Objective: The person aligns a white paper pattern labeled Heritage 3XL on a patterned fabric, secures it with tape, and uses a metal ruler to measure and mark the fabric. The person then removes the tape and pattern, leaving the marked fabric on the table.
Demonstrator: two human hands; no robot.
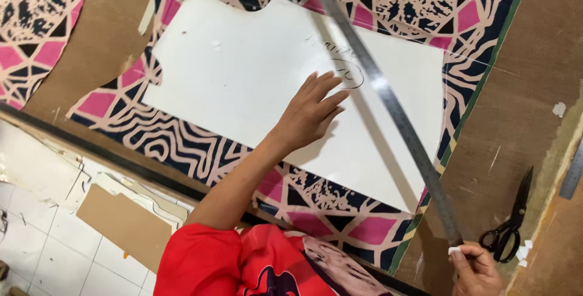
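Note:
My left hand lies flat with fingers spread on a white paper pattern piece, near a handwritten mark on it. The paper rests on a pink, black and cream patterned fabric spread over a brown table. My right hand, at the bottom right, grips the near end of a long metal ruler. The ruler runs diagonally up across the paper's right part, apparently lifted above it, toward the top edge of the view. A small white bit sits between my right fingers at the ruler's end.
Black scissors lie on the table just right of my right hand, with small white scraps beside them. Another metal strip lies at the right edge. A cut piece of the same fabric sits top left. Cardboard pieces lie on the tiled floor below.

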